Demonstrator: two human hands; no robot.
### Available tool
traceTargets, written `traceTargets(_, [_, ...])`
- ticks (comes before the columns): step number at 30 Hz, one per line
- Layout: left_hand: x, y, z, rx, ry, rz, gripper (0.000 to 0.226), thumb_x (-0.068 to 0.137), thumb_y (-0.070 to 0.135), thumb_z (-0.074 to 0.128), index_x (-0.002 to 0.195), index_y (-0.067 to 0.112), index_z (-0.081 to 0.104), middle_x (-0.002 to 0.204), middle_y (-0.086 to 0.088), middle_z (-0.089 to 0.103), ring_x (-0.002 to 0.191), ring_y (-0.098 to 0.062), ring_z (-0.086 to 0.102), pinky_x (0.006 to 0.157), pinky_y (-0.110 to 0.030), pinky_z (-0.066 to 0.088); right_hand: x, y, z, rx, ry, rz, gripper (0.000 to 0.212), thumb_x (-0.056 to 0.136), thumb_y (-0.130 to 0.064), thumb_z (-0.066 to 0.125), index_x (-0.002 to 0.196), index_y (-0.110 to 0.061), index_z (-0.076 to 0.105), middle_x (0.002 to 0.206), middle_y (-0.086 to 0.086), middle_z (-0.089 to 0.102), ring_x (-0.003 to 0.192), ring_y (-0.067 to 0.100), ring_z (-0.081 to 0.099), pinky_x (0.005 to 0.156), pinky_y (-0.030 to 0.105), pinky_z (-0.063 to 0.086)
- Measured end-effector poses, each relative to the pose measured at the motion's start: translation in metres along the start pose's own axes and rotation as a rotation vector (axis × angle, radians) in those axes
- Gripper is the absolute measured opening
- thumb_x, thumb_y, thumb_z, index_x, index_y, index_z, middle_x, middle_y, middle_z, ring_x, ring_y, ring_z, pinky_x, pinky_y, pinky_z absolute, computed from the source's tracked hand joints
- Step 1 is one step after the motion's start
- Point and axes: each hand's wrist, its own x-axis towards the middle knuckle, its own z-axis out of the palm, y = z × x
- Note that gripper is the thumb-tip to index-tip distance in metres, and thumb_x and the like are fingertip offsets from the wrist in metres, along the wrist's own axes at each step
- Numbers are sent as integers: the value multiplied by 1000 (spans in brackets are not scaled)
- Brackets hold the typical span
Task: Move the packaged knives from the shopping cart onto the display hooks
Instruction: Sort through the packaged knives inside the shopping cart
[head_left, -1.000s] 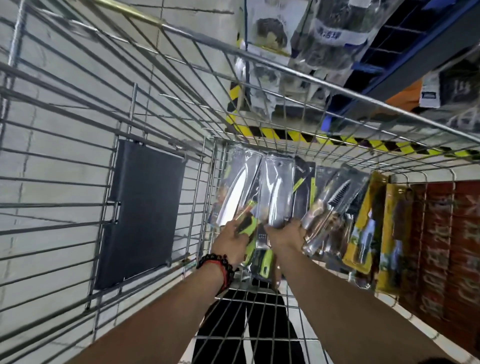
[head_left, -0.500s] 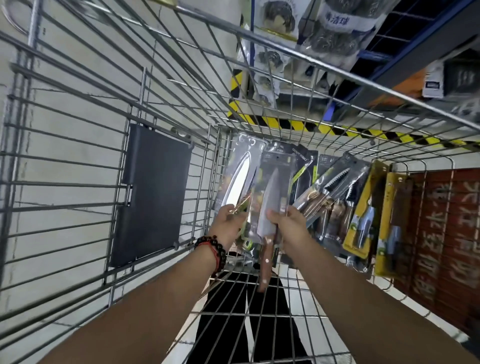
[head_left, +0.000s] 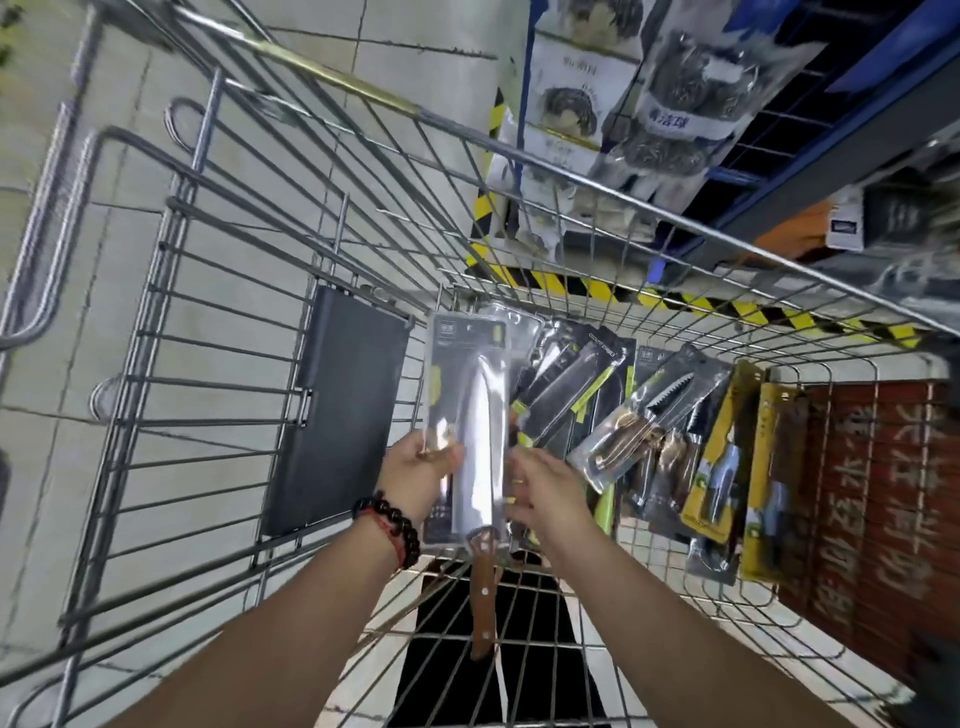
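Observation:
A packaged knife (head_left: 475, 415) with a steel blade and a brown wooden handle stands upright over the wire shopping cart (head_left: 218, 322). My left hand (head_left: 421, 470), with a bead bracelet on the wrist, grips the pack's left edge. My right hand (head_left: 545, 491) holds its right edge with loosely bent fingers. Several more packaged knives (head_left: 571, 395) lie in the cart to the right: black-and-green packs, a serrated one (head_left: 654, 415), and yellow-carded ones (head_left: 727, 457). No display hooks can be made out.
A dark flat board (head_left: 337, 415) leans on the cart's left wall. Red printed cartons (head_left: 872, 499) fill the cart's right end. Beyond the rim, blue shelving (head_left: 779, 124) carries hanging bags of steel scourers (head_left: 691, 104). Yellow-black hazard tape (head_left: 675, 301) edges the floor.
The wooden-handled knife pack has come up out of the stack and now stands higher above the cart. Both hands rose with it. The view tilted up, showing more shelving.

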Motion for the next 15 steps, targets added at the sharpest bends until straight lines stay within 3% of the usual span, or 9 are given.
traceTargets(3, [-6, 2, -10, 8, 77, 75, 7, 88, 12, 67, 92, 16, 63, 84, 3, 66, 75, -14, 59, 67, -25, 46, 36, -12, 4, -34, 46, -42, 16, 96, -18, 57, 107, -10, 63, 101, 11, 69, 82, 23, 63, 76, 34, 56])
traceTargets(5, [-7, 3, -15, 4, 106, 117, 4, 90, 12, 65, 89, 14, 62, 81, 5, 64, 72, -12, 57, 61, -21, 42, 63, -21, 16, -137, 66, -92, 20, 95, -18, 57, 112, -11, 63, 96, 7, 68, 83, 21, 64, 80, 36, 56])
traceTargets(7, [-6, 4, -20, 11, 104, 149, 9, 90, 14, 65, 86, 19, 59, 82, 9, 61, 74, -10, 56, 62, -20, 41, 89, -27, 32, -283, 103, -146, 25, 91, -20, 58, 116, -17, 63, 97, 4, 69, 89, 24, 67, 87, 43, 56])
traceTargets(10, [4, -1, -25, 38, 71, 189, 20, 90, 10, 64, 78, 23, 55, 74, 14, 58, 71, -3, 56, 55, -9, 43, 121, -29, 51, -470, 171, -185, 31, 90, -21, 56, 120, -14, 53, 108, 8, 65, 96, 30, 64, 82, 37, 52])
traceTargets(13, [9, -1, -28, 87, 38, 224, 23, 89, 12, 65, 74, 23, 53, 63, 16, 54, 53, 12, 52, 50, -2, 39, 137, -29, 61, -507, 238, -209, 48, 89, -17, 59, 133, -6, 42, 128, 13, 54, 111, 34, 59, 92, 38, 49])
traceTargets(15, [14, -2, -29, 109, 18, 226, 26, 90, 14, 65, 73, 25, 49, 58, 19, 53, 49, 14, 49, 51, -3, 40, 143, -29, 66, -554, 275, -237, 55, 90, -16, 57, 139, -3, 35, 137, 16, 45, 122, 35, 50, 98, 39, 42])
